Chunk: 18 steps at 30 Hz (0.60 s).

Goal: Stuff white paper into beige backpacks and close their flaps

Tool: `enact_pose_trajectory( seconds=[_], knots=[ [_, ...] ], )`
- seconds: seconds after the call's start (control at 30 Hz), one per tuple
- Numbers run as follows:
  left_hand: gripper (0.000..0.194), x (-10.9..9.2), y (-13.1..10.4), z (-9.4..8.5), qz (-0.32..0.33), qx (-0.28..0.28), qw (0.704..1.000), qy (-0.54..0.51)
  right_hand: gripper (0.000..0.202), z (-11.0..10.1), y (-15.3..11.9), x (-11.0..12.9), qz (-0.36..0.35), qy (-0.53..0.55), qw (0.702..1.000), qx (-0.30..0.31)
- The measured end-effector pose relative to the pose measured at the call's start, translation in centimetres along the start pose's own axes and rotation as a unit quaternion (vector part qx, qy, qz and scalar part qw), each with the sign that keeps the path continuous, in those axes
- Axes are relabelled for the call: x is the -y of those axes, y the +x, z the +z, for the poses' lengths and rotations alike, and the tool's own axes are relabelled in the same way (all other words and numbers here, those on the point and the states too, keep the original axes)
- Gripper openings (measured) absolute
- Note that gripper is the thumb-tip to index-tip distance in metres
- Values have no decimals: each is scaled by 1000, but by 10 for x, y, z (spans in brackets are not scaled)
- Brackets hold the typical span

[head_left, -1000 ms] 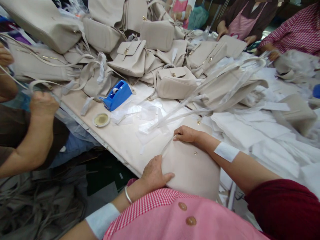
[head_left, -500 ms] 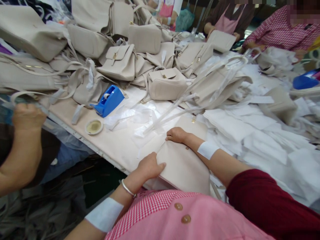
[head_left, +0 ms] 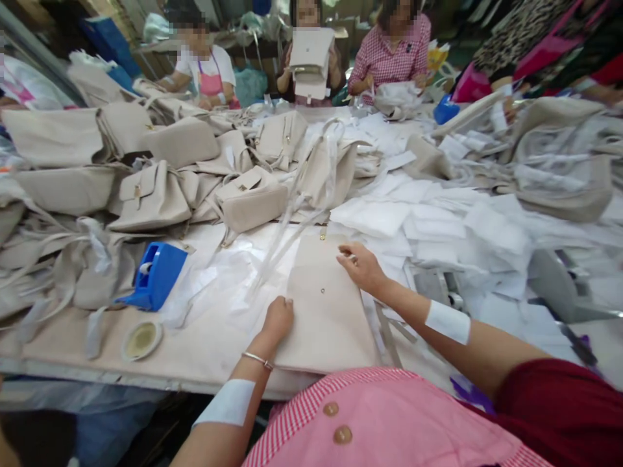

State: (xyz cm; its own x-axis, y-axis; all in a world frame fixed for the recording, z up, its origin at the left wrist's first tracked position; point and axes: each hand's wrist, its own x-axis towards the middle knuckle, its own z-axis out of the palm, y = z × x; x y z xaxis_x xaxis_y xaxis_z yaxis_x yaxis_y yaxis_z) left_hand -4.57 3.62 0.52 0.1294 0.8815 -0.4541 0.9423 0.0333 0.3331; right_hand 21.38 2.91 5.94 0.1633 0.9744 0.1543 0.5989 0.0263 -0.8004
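A flat beige bag (head_left: 324,324) lies before me on the table, with a gold clasp (head_left: 322,237) on its far flap and a small metal eyelet midway. My left hand (head_left: 279,319) is closed on the bag's left edge, thumb on top and fingers mostly hidden. Curled above the right side of the flap is my right hand (head_left: 363,266); its fingertips are drawn together, and whatever they pinch is too small to make out. A silvery spot shows at those fingers.
Left of the bag are a blue tape dispenser (head_left: 158,275) and a small round dish (head_left: 141,340). Beige bags (head_left: 256,201) pile up behind. White padding sheets (head_left: 438,220) cover the right side, near a grey tape dispenser (head_left: 559,285). Several people work across the table.
My view has swung right and up. The bag now lies straighter and flatter before me. My right hand has moved from its left edge to the right side of the flap.
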Motion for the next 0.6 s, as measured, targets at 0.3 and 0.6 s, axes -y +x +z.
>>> enact_pose_trajectory(
  seconds=[0.3,0.6],
  knots=[
    [38,-5,-4,9,-8,-19,1000,-2,34,-16,-104,1,319,126,936,76],
    [57,-36,0,3,-24,-77,996,26,38,4,-98,-6,262,-129,942,167]
  ],
)
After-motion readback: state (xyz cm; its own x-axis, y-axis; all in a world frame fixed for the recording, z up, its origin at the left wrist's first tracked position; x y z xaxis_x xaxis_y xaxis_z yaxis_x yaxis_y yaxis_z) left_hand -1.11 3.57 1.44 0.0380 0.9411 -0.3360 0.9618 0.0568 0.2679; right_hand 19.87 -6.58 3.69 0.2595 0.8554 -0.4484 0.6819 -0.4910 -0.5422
